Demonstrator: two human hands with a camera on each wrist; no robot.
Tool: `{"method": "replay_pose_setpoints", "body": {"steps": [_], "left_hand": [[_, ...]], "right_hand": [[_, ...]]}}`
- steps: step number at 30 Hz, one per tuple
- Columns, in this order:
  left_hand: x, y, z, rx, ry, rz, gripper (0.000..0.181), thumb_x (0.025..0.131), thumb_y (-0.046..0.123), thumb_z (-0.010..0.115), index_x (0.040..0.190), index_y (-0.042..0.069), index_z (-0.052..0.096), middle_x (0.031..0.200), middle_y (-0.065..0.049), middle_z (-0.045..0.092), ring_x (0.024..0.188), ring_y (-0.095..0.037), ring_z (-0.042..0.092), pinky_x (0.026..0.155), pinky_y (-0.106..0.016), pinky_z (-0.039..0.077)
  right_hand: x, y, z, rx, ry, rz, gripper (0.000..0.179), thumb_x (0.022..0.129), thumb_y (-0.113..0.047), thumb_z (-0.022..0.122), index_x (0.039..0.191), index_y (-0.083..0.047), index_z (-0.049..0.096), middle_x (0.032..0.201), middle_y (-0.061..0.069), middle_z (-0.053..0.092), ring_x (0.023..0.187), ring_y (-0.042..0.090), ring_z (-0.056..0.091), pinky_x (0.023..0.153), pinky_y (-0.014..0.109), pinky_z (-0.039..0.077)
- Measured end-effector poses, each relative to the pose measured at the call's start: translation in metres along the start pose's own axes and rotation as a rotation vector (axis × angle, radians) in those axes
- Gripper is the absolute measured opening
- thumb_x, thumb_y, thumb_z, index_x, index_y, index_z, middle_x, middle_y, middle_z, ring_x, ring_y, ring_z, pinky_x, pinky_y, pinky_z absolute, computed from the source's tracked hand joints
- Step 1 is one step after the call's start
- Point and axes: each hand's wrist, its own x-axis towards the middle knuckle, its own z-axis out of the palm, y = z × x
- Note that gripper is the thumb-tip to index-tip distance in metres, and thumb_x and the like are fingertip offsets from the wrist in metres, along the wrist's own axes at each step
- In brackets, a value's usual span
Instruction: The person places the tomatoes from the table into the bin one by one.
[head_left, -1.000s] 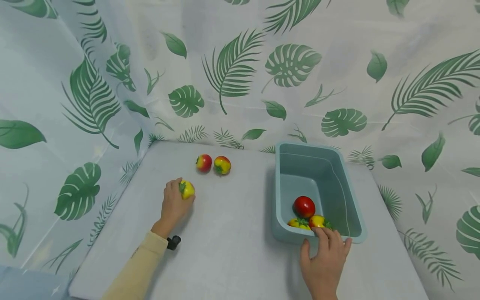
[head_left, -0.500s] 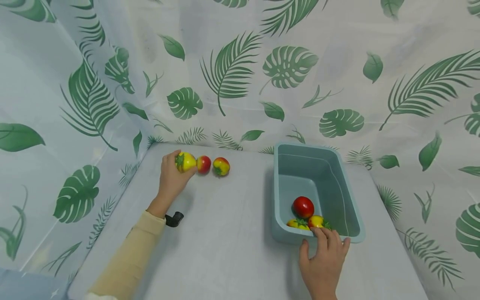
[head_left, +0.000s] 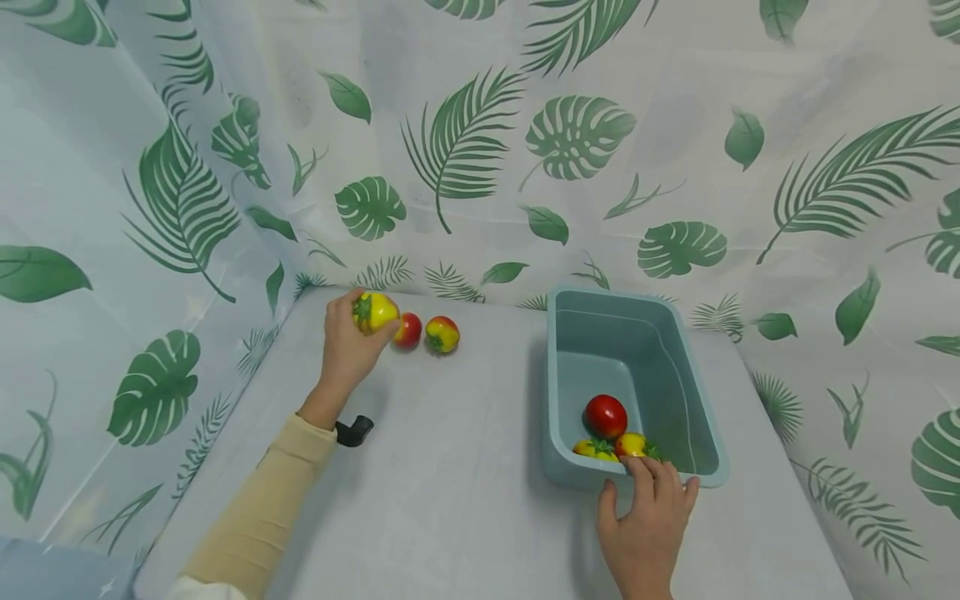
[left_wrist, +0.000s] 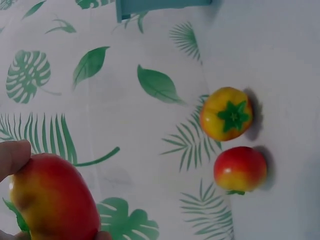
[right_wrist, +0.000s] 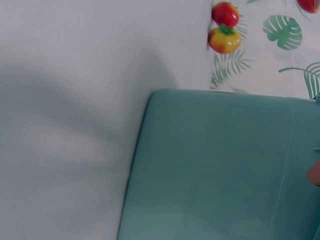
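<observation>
My left hand point(head_left: 351, 343) grips a shiny yellow-and-red tomato-like fruit point(head_left: 377, 312) with a green leafy cap, held up at the back left. In the left wrist view this fruit point(left_wrist: 57, 197) shows its red side between fingertips. Two similar fruits lie close by on the table: a red one point(head_left: 408, 332) and a yellow-red one point(head_left: 442, 335). My right hand point(head_left: 647, 521) holds the near rim of a blue-green plastic bin point(head_left: 556, 375), fingers over the edge and thumb outside. Inside the bin lie a red fruit point(head_left: 606, 416) and two yellow ones point(head_left: 632, 445), partly hidden by the rim.
A white-covered table point(head_left: 465, 483) bears everything. A leaf-print curtain point(head_left: 465, 150) hangs behind it and along both sides. Below my left wrist a black camera mount point(head_left: 357, 432) sticks out.
My left hand has lifted the fruit off the table and carried it toward the back, beside the two loose fruits. My right hand stays at the bin's rim.
</observation>
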Motion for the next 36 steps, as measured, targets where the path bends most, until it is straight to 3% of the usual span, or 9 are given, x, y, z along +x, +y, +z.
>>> {"method": "replay_pose_setpoints", "body": {"steps": [10,22,30,36], "left_hand": [[0.001,0.021,0.015,-0.08,-0.004,0.007,0.074,0.086,0.031,0.075,0.145,0.009,0.035,0.141,-0.017,0.034,0.122,-0.032,0.039,0.103,-0.051,0.039],[-0.004,0.059,0.045,-0.17,-0.041,0.11,0.079,0.085,0.033,0.075,0.147,0.007,0.034,0.14,-0.015,0.036,0.123,-0.029,0.041,0.102,-0.049,0.039],[-0.016,0.085,0.079,-0.145,-0.153,0.171,0.078,0.083,0.035,0.076,0.145,0.01,0.037,0.136,-0.012,0.042,0.117,-0.026,0.045,0.101,-0.045,0.041],[-0.032,0.1,0.102,-0.194,-0.238,0.179,0.075,0.084,0.035,0.076,0.144,0.012,0.038,0.136,-0.009,0.042,0.118,-0.024,0.046,0.103,-0.042,0.043]], "right_hand": [[0.001,0.001,-0.001,0.01,0.019,-0.008,0.038,0.071,-0.002,0.071,0.108,0.002,0.063,0.107,0.02,0.057,0.109,0.042,0.048,0.109,0.073,0.007],[0.004,-0.004,-0.003,-0.028,-0.049,0.015,0.04,0.073,-0.003,0.071,0.11,0.003,0.059,0.11,0.021,0.054,0.113,0.042,0.044,0.109,0.072,0.006],[0.004,-0.004,-0.005,-0.04,-0.055,0.033,0.039,0.073,-0.003,0.072,0.11,0.003,0.059,0.11,0.021,0.056,0.113,0.042,0.045,0.11,0.071,0.006],[0.002,-0.005,-0.006,-0.046,-0.084,0.052,0.041,0.073,-0.003,0.073,0.111,0.002,0.06,0.112,0.02,0.057,0.115,0.042,0.045,0.11,0.071,0.006]]}}
